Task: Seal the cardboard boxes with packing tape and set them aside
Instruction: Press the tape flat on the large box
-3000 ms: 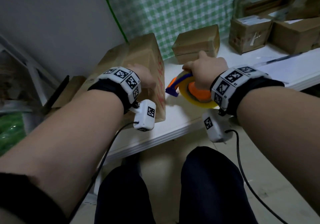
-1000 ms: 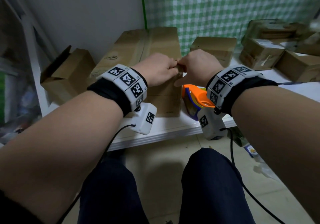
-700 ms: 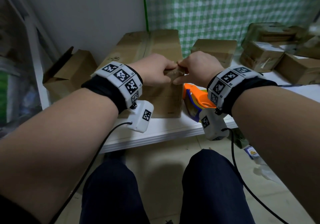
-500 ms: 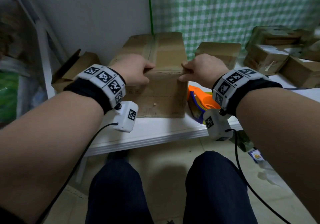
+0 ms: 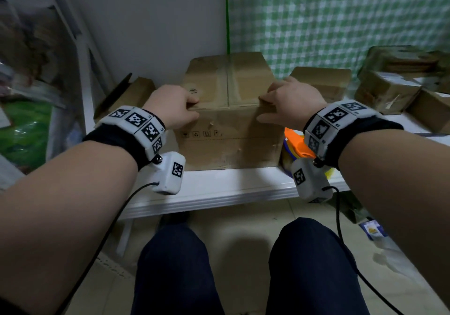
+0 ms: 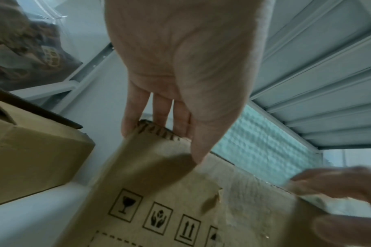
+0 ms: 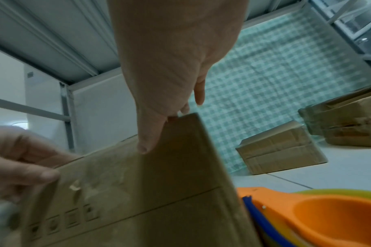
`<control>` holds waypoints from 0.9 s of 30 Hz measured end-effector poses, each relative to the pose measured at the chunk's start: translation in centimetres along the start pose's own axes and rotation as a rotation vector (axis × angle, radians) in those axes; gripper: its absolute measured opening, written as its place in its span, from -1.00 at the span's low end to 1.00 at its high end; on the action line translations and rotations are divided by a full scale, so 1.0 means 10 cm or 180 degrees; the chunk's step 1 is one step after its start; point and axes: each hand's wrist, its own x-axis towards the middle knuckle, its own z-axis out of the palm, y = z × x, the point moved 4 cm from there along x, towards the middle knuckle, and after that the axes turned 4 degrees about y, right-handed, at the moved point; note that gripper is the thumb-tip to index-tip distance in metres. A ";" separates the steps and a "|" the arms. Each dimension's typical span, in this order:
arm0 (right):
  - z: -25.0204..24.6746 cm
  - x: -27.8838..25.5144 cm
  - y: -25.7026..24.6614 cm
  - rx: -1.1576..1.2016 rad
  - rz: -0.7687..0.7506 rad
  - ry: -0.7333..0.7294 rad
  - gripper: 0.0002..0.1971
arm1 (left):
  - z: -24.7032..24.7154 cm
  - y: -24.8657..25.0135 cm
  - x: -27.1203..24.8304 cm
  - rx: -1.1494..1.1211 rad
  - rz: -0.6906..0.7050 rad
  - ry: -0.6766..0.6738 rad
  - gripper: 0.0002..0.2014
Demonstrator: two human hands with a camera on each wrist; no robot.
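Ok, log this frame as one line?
left hand: grips large brown cardboard box top-left corner | right hand: grips top-right corner | orange tape dispenser: on white table, untouched

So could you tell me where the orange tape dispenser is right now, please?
In the head view the orange tape dispenser lies on the white table, right of the large brown cardboard box, partly hidden behind the right wrist.

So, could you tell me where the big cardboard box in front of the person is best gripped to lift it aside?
Probably by its two upper front corners, coming in from both sides. The cardboard box stands upright, broad and taped shut, with no handles. The left hand and right hand already grip those corners, fingers on top and thumbs on the front face.
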 end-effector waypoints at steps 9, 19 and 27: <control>-0.06 0.32 -0.84 0.0392 -0.0520 0.0246 -0.51 | -0.05 -0.22 -0.17 -0.1971 -0.0517 -0.0296 -0.80; -0.12 0.43 -1.01 0.0363 -0.0466 0.0566 -0.58 | 0.17 -0.59 -0.10 -0.0553 0.0352 -0.0537 -0.17; -0.09 0.45 -1.00 0.0372 -0.0344 0.0590 -0.55 | 0.24 -0.52 -0.10 -0.0199 0.0625 -0.0089 -0.05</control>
